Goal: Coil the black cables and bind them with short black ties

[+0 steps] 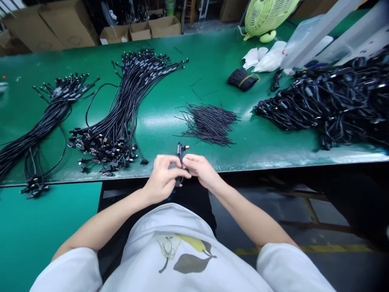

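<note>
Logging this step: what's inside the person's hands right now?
A black cable, pinched between the left hand and right hand, with its connector end sticking up above them. The hands cover most of the rest, so its lower part cannot be seen.

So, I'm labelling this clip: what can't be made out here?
Head view:
cable: its middle and lower end hidden by the left hand and right hand.
heap of cables: cut off by the right edge.
fan: top cut off by the upper edge.
ties: too thin to count.
</note>
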Action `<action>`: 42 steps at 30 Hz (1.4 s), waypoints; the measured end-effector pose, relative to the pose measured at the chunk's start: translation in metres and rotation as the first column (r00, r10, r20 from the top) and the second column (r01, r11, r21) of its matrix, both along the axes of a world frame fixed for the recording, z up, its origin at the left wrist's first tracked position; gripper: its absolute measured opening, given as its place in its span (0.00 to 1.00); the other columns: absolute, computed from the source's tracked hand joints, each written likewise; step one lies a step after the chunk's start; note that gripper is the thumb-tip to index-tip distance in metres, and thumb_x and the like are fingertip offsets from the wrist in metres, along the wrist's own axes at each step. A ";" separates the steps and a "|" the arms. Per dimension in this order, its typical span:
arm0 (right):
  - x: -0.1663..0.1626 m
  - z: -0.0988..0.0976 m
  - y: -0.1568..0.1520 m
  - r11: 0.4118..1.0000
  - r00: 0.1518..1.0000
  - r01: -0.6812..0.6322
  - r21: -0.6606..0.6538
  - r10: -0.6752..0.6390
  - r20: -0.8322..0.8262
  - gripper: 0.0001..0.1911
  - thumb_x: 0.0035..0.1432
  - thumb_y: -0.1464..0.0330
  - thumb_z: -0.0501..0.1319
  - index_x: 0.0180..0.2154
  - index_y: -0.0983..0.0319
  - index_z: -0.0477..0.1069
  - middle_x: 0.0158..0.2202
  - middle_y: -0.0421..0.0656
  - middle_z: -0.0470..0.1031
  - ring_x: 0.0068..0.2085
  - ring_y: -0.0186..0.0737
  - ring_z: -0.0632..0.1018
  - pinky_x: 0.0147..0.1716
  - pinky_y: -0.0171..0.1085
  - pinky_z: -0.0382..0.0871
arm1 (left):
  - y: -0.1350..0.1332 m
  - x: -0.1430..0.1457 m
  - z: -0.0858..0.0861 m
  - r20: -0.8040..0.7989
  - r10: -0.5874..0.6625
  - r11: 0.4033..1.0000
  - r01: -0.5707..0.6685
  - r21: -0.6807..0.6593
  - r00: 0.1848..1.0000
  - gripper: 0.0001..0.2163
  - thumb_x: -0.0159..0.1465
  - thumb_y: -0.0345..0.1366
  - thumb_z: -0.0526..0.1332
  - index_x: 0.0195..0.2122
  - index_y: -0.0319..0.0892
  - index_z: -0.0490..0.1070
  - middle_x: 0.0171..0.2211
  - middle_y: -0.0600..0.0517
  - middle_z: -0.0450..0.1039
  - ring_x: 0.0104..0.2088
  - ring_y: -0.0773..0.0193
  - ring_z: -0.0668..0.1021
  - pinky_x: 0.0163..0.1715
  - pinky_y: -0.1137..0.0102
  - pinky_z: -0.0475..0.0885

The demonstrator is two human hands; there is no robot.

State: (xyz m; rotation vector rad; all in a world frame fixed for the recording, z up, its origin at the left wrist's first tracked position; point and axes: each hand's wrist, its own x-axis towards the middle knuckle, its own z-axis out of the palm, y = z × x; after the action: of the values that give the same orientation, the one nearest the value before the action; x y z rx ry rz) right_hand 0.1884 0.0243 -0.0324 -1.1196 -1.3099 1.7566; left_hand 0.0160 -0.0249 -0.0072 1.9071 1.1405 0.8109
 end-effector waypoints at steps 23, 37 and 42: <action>-0.008 0.014 -0.021 0.436 0.820 -0.270 0.858 -0.363 0.443 0.17 0.68 0.69 0.49 0.27 0.62 0.67 0.24 0.41 0.66 0.29 0.35 0.65 0.31 0.34 0.55 | -0.004 0.002 -0.025 0.520 0.286 0.831 0.062 -0.553 0.805 0.20 0.64 0.49 0.60 0.52 0.42 0.71 0.54 0.45 0.72 0.58 0.53 0.69 0.60 0.59 0.60; -0.001 -0.005 -0.021 0.935 0.971 0.050 0.352 -0.129 0.204 0.17 0.61 0.54 0.56 0.35 0.63 0.70 0.28 0.40 0.66 0.26 0.32 0.67 0.26 0.32 0.65 | 0.024 0.020 -0.019 0.689 0.529 0.817 -0.078 -0.571 0.496 0.10 0.60 0.39 0.66 0.40 0.41 0.71 0.29 0.54 0.74 0.32 0.68 0.76 0.48 0.68 0.69; -0.014 -0.020 -0.035 0.735 0.856 -0.107 0.670 -0.275 0.438 0.29 0.65 0.56 0.53 0.61 0.64 0.55 0.51 0.53 0.69 0.45 0.45 0.75 0.42 0.41 0.73 | 0.037 0.038 -0.019 0.690 0.632 0.764 -0.137 -0.631 0.353 0.05 0.63 0.36 0.63 0.36 0.42 0.69 0.22 0.60 0.61 0.22 0.74 0.67 0.34 0.77 0.69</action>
State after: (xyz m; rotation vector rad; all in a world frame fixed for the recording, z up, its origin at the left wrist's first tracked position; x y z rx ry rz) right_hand 0.1746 -0.0103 -0.0520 -1.2009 -1.9642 0.7523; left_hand 0.0538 0.0118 -0.0257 0.5117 0.9521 1.4147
